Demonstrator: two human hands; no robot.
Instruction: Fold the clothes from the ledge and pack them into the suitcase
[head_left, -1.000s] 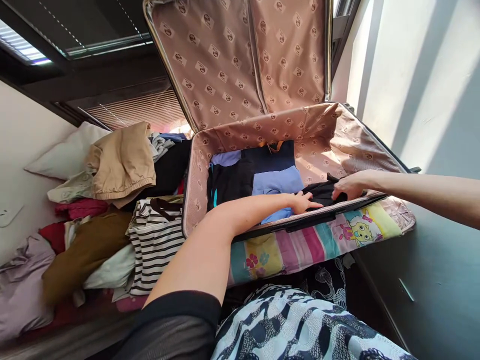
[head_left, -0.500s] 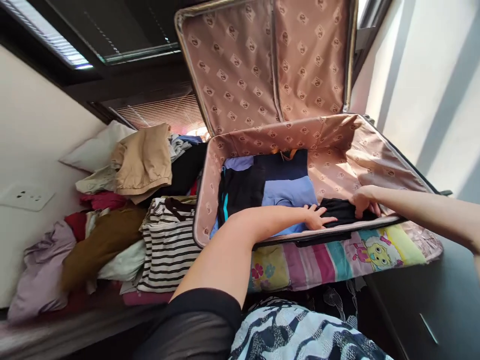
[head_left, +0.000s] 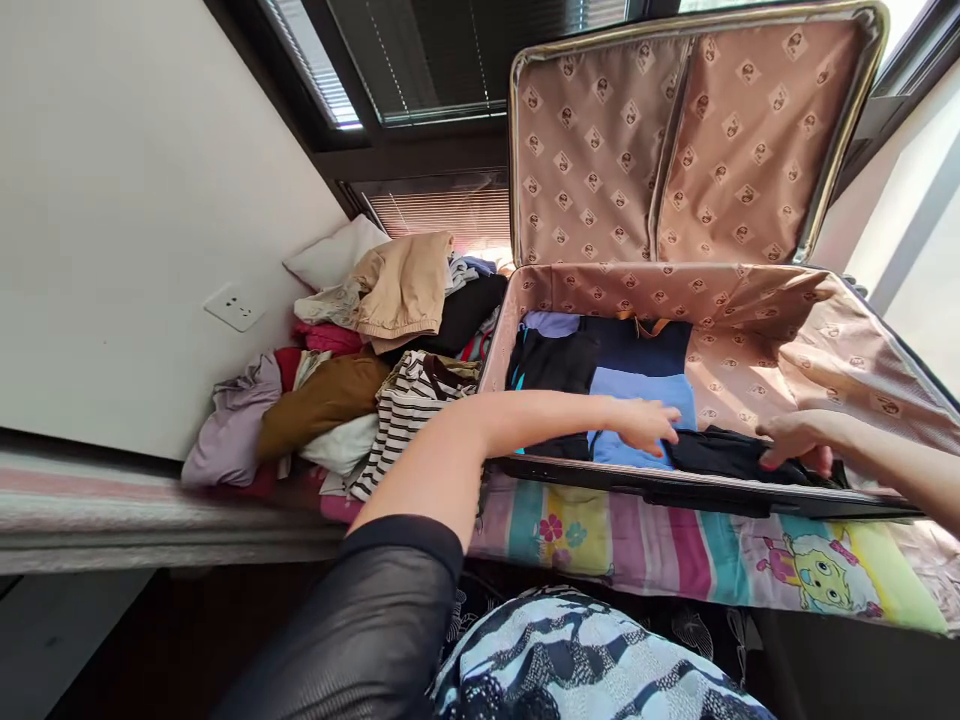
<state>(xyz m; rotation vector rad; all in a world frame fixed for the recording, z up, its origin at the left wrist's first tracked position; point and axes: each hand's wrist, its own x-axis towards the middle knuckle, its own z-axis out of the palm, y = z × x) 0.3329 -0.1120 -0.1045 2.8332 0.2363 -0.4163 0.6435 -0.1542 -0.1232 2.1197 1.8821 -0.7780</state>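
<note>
An open suitcase [head_left: 750, 300] with brown patterned lining lies on a bed, its lid standing up. Folded clothes lie inside: a light blue piece [head_left: 637, 385], a navy one and a black one with a teal stripe. A folded black garment [head_left: 720, 455] lies at the near edge. My left hand [head_left: 646, 425] rests beside it over the blue piece, fingers curled downward. My right hand [head_left: 796, 440] lies flat on the black garment with fingers pressing down.
A heap of loose clothes [head_left: 375, 370] is piled left of the suitcase, with a striped top [head_left: 397, 420], a tan piece and a white pillow [head_left: 330, 255]. A colourful cartoon sheet [head_left: 675, 550] covers the bed. A wall socket [head_left: 234, 305] is on the left wall.
The view has swung to the left, so the suitcase sits further right. Both hands stay on the black garment area; my left hand has drawn back slightly over the blue piece.
</note>
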